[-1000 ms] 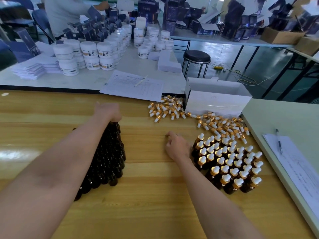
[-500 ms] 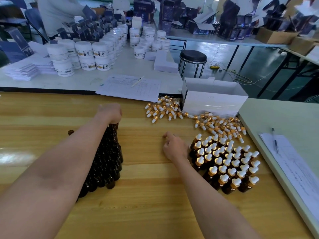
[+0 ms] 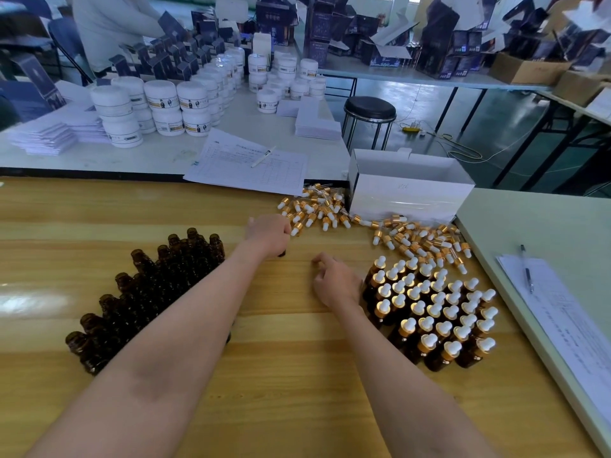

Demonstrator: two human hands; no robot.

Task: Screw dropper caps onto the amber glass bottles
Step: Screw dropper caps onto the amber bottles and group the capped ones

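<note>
Head view. The main risk, as I judge it, is on the left. The left forearm passes right over the packed cluster of uncapped bottles (image 3: 148, 292), which stand upright and touching one another. A sideways sweep or a dropped elbow could topple a row, and glass rolling on the smooth wooden table (image 3: 264, 408) may not stop soon. A second risk is on the right. The capped bottles (image 3: 429, 312) stand just beside the right wrist, so a hasty reach toward the loose dropper caps (image 3: 317, 211) could knock the nearest ones over. The caps lie scattered in a heap by the white box (image 3: 410, 193) with their thin pipettes exposed. One seized by the pipette, or started crooked on the neck, could crack or bind on the thread.

The left hand (image 3: 269, 234) is closed, knuckles up, at the near edge of the cap heap. A dark base shows under it, which I take to be a single amber bottle (image 3: 281, 253) gripped in the fist — most of it is hidden. The right hand (image 3: 337, 282) rests on the table between the two groups of bottles. Its fingers are loosely curled and its thumb and forefinger are apart, and it holds nothing that I can see.
</note>
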